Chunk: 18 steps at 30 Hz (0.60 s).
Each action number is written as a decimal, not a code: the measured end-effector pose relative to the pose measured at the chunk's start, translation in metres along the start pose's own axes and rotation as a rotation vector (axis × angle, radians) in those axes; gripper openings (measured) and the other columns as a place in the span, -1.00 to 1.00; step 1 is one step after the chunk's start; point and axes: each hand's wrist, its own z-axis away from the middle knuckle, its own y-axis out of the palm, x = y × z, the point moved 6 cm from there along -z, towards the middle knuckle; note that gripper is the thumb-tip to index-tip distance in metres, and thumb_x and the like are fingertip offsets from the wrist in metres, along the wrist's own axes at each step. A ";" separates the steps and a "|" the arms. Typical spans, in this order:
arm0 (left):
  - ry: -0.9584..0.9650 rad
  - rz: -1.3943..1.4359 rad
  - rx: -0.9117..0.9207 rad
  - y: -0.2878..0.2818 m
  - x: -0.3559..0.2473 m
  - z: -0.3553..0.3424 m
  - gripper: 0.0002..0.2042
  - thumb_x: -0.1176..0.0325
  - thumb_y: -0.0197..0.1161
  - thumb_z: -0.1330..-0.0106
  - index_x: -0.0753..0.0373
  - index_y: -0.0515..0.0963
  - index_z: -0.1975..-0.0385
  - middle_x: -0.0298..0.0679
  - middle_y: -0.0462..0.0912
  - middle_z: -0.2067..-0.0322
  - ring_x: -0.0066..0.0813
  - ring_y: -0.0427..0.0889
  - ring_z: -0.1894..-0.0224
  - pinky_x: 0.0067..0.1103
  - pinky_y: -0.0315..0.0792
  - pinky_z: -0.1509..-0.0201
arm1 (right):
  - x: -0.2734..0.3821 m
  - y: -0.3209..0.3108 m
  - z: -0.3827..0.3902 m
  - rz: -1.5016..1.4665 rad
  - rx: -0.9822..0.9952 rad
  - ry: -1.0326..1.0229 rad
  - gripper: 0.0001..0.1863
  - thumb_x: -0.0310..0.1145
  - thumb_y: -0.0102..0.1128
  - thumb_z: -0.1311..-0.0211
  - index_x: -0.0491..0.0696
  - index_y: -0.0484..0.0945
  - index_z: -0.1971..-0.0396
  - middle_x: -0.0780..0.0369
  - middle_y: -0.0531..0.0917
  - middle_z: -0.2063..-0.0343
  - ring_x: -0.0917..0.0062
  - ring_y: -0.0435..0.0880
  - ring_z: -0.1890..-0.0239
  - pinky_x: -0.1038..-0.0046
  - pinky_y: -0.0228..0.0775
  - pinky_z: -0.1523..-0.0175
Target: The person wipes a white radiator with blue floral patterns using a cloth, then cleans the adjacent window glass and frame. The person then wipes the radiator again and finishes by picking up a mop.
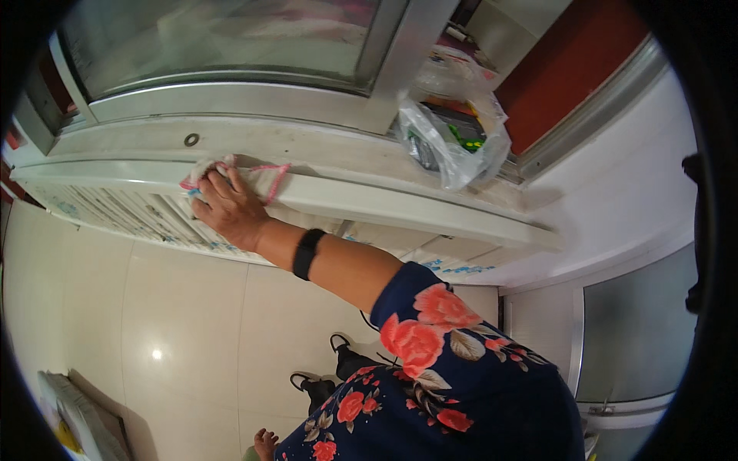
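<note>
Floor: pale shiny tiles were seen on the lower L.
Boxy thing: pale, w/ a yellow patch, stood at the lower L; kind couldn't be told.
White panel: was set lengthwise just below the sill; its front was slatted w/ blue floral prints.
Ring: dark, flat, was left on the sill under the window.
Cloth: pale w/ pink edging, bunched, was pressed on the panel's top edge, L of centre.
R hand: cloth was gripped under bent fingers, palm down.
L hand: was held low, by the dress hem; fingers looked curled, but whether anything was held can't be told.
Band: black, was worn on the R forearm, below a navy floral sleeve.
Bag: clear plastic, filled w/ dark & green items, was set on the sill's R end.
</note>
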 end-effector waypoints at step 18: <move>-0.203 0.078 -0.113 0.002 0.048 0.040 -0.68 0.38 0.01 -0.19 0.20 0.27 0.04 -0.18 0.52 0.39 -0.40 0.55 0.50 -0.56 0.35 0.66 | 0.033 0.089 -0.048 -0.053 0.189 0.006 -0.85 -0.35 0.05 0.11 0.02 0.59 0.51 0.16 0.50 0.24 0.32 0.37 0.10 0.07 0.10 -0.04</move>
